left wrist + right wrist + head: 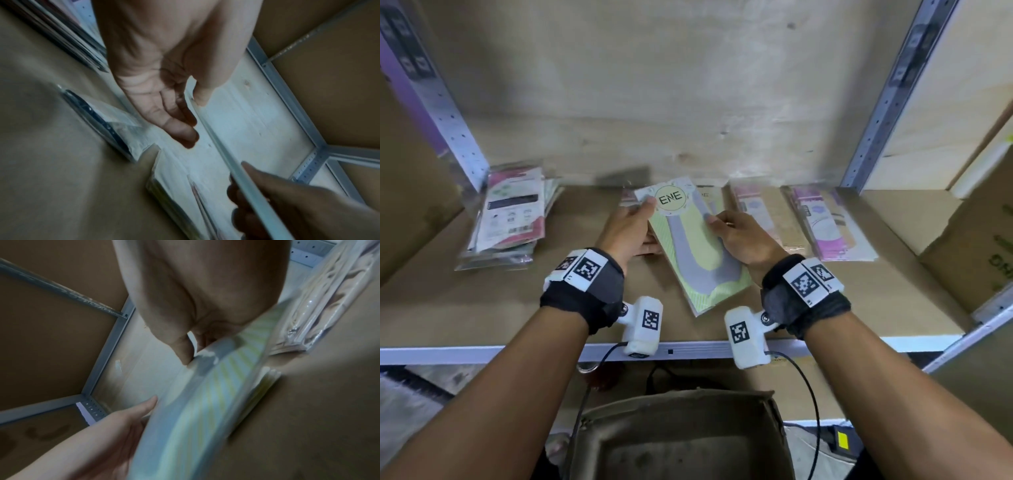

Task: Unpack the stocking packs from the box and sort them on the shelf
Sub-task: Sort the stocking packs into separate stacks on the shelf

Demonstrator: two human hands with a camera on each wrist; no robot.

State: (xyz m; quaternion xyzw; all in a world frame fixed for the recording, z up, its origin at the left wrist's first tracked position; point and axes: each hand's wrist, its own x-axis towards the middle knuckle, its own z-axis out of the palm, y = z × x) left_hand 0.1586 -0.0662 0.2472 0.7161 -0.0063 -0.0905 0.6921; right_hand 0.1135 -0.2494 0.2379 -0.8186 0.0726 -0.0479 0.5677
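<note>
A green stocking pack [697,250] marked ENE, with a grey stocking shape on it, is tilted above the middle of the shelf [482,301]. My left hand [635,222] pinches its far left corner, thumb on top and fingers beneath. My right hand [734,233] grips its right edge. In the left wrist view, the pack [218,146] shows edge-on between my left hand's [190,113] thumb and fingers. The right wrist view shows my thumb [184,353] on the striped pack [205,399]. Another ENE pack [710,200] lies under it. The open brown box [681,442] sits below the shelf edge.
A pile of pink and white packs [512,219] lies at the shelf's left. Beige packs [768,219] and purple packs [830,229] lie to the right. Grey metal uprights [876,113] frame the bay. A cardboard carton [976,246] stands at the far right.
</note>
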